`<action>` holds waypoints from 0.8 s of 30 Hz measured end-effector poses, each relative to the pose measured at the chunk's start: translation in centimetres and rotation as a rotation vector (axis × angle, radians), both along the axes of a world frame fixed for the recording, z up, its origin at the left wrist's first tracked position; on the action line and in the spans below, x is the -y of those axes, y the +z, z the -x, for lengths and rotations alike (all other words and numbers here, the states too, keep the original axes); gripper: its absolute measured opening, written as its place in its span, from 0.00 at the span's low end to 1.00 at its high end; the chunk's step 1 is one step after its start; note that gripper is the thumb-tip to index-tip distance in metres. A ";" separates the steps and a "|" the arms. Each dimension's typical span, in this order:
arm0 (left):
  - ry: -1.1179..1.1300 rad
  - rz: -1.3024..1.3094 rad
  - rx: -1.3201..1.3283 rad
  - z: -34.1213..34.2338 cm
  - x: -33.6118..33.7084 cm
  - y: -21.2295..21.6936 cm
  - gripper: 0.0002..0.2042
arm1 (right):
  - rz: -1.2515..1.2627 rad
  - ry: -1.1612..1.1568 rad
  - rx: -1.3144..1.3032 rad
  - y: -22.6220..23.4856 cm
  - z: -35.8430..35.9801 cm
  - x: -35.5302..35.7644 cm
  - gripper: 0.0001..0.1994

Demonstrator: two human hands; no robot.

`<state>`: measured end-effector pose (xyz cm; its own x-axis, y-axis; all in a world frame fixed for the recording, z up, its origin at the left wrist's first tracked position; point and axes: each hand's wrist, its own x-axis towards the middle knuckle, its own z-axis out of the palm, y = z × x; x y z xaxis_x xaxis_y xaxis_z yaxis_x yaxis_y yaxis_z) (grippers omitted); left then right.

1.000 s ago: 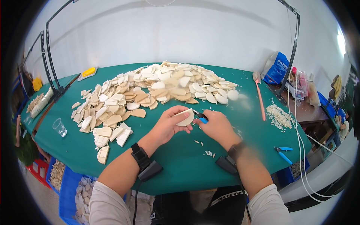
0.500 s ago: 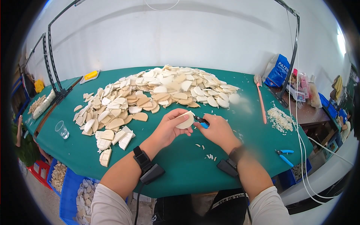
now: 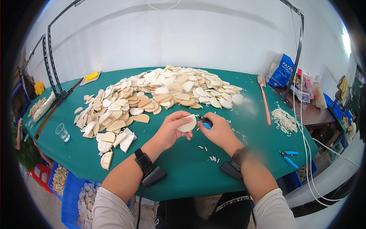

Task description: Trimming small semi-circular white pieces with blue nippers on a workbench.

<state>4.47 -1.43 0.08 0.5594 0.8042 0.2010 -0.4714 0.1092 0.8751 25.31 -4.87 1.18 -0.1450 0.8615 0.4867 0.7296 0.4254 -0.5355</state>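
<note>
Between the thumb and fingers of my left hand (image 3: pixel 173 128) is a cream half-round piece (image 3: pixel 188 125), held above the near middle of the table. My right hand (image 3: pixel 219 131) is closed around small cutting pliers (image 3: pixel 207 123) with blue handles and dark jaws. The jaws point at the piece's right edge; whether they touch it I cannot tell. Behind my hands spreads a big heap of similar cream and tan half-round pieces (image 3: pixel 162 91). Small cream offcuts (image 3: pixel 214 158) lie on the cloth just in front of my right hand.
A green cloth (image 3: pixel 183 179) covers the table. A second pair of blue-handled pliers (image 3: pixel 289 158), a pile of offcuts (image 3: pixel 284 121) and a pink-handled brush (image 3: pixel 265 103) lie at right. The clear cup (image 3: pixel 62 131) stands left. Blue bins (image 3: pixel 70 202) sit lower left; white cables (image 3: pixel 305 145) hang at right.
The pliers have turned slightly in my right hand, their jaws now tilting further up and left. My left hand and its piece have barely moved.
</note>
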 end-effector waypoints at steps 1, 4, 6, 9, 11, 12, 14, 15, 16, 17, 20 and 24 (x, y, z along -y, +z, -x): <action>0.009 0.001 -0.043 0.1 0.0 0.0 0.10 | 0.023 0.040 -0.120 -0.1 0.2 -0.1 0.17; 0.028 -0.004 -0.118 0.2 0.2 0.1 0.10 | 0.090 0.151 -0.407 -0.3 0.8 0.0 0.15; 0.037 -0.009 -0.150 0.2 0.3 0.2 0.10 | 0.127 0.151 -0.414 0.1 1.1 0.4 0.14; 0.037 -0.013 -0.174 -0.2 0.4 0.4 0.11 | 0.106 0.157 -0.427 -0.6 0.7 0.0 0.13; 0.036 -0.034 -0.184 0.0 0.4 0.3 0.11 | 0.048 0.169 -0.425 -0.7 0.8 -0.1 0.13; 0.037 -0.033 -0.181 0.0 0.4 0.2 0.11 | 0.080 0.174 -0.447 -0.6 0.8 0.0 0.12; 0.034 -0.034 -0.200 -0.1 0.4 0.3 0.11 | 0.114 0.178 -0.474 -0.5 0.6 -0.1 0.12; 0.034 -0.033 -0.200 -0.1 0.5 0.4 0.11 | 0.109 0.179 -0.483 -0.5 0.6 -0.1 0.12; 0.032 -0.036 -0.211 -0.2 0.5 0.5 0.11 | 0.105 0.179 -0.493 -0.6 0.6 -0.2 0.11; 0.030 -0.040 -0.221 -0.2 0.6 0.5 0.11 | 0.106 0.179 -0.494 -0.6 0.5 -0.2 0.11; 0.026 -0.040 -0.223 -0.3 0.5 0.4 0.11 | 0.149 0.191 -0.499 -0.4 0.5 0.0 0.11; 0.027 -0.049 -0.227 -0.1 0.4 0.3 0.11 | 0.127 0.186 -0.447 -0.2 0.7 0.2 0.10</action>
<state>4.59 -1.86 0.36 0.5727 0.8121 0.1120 -0.2644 0.0536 0.9629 24.57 -5.11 0.99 -0.1029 0.8975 0.4288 0.3355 0.4371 -0.8345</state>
